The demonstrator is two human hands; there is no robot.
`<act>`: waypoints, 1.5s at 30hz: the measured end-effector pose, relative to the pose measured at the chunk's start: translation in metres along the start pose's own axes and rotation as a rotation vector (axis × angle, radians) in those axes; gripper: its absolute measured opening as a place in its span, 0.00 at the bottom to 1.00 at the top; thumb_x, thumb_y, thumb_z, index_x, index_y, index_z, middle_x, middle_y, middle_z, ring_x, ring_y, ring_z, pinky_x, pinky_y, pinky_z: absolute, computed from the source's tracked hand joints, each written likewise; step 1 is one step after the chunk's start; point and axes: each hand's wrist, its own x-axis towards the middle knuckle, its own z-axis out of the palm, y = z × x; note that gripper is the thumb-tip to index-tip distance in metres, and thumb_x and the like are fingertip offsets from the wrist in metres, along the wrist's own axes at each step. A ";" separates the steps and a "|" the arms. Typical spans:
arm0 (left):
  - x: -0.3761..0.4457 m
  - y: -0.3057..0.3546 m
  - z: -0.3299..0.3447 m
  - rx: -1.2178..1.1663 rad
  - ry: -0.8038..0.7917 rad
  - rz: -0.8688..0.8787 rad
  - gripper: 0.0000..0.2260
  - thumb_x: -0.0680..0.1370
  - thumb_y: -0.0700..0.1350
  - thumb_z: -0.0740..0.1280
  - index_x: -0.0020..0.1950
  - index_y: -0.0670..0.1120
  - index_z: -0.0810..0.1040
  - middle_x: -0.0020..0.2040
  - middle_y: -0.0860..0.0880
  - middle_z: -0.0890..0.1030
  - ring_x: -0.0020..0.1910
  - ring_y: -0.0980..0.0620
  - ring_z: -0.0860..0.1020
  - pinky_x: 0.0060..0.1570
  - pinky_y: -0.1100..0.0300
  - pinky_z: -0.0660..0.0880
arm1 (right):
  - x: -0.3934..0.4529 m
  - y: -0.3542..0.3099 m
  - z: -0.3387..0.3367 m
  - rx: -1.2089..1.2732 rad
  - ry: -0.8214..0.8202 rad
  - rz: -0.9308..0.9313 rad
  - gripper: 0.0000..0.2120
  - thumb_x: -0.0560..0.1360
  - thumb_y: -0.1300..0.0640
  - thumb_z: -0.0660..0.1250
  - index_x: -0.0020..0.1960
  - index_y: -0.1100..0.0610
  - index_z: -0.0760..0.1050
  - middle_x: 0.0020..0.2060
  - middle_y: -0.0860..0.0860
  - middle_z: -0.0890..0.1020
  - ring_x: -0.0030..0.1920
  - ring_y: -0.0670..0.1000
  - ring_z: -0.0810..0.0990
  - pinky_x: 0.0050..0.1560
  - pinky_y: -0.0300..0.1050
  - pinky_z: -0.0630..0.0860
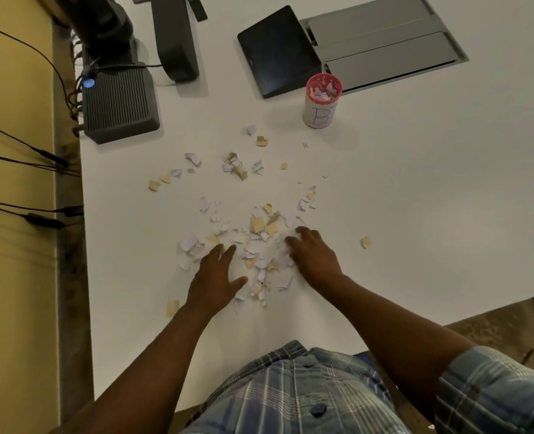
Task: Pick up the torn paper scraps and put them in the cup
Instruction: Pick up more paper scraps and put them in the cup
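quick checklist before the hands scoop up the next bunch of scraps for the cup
1. Cup upright on the table: ok.
2. Room left in the cup: cannot tell; scraps show near its rim.
3. Left hand at the pile, fingers straight, flat on the table: ok.
4. Right hand on the pile's other side, fingers bent onto scraps: ok, though its grip on any scrap cannot be told.
5. Scraps gathered for one scoop: not ok; many lie scattered, one stray right of the right hand.
6. Path from pile to cup free of other things: ok; only loose scraps lie between.
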 end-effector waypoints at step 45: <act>0.130 0.078 -0.072 -0.479 0.328 0.004 0.08 0.71 0.46 0.75 0.46 0.43 0.85 0.43 0.47 0.86 0.38 0.59 0.79 0.37 0.83 0.68 | 0.213 0.074 -0.200 0.900 0.573 0.414 0.04 0.72 0.57 0.73 0.47 0.54 0.83 0.42 0.46 0.83 0.45 0.45 0.83 0.50 0.44 0.81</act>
